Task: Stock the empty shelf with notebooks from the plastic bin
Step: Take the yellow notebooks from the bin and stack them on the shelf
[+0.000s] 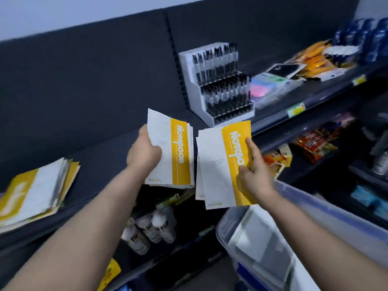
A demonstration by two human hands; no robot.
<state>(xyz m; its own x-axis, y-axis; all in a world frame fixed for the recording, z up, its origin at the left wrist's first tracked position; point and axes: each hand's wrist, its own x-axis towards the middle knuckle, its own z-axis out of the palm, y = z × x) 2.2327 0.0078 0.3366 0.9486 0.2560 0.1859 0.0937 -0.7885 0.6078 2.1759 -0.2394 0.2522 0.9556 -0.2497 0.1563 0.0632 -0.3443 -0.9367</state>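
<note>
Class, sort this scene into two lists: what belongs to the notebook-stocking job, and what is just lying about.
Job: left hand, left notebook bundle, right hand, right notebook bundle, shelved notebook stack, shelf, plastic bin.
Lying about: pen display, sticky notes, white bottles.

We read white "Notebook" on the yellow band of the left notebook stack [178,152], "Notebo" showing on the right notebook stack [218,164]

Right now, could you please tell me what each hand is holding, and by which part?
The left hand grips the first notebook stack by its white left edge; the right hand grips the second notebook stack by its yellow right edge.
</note>
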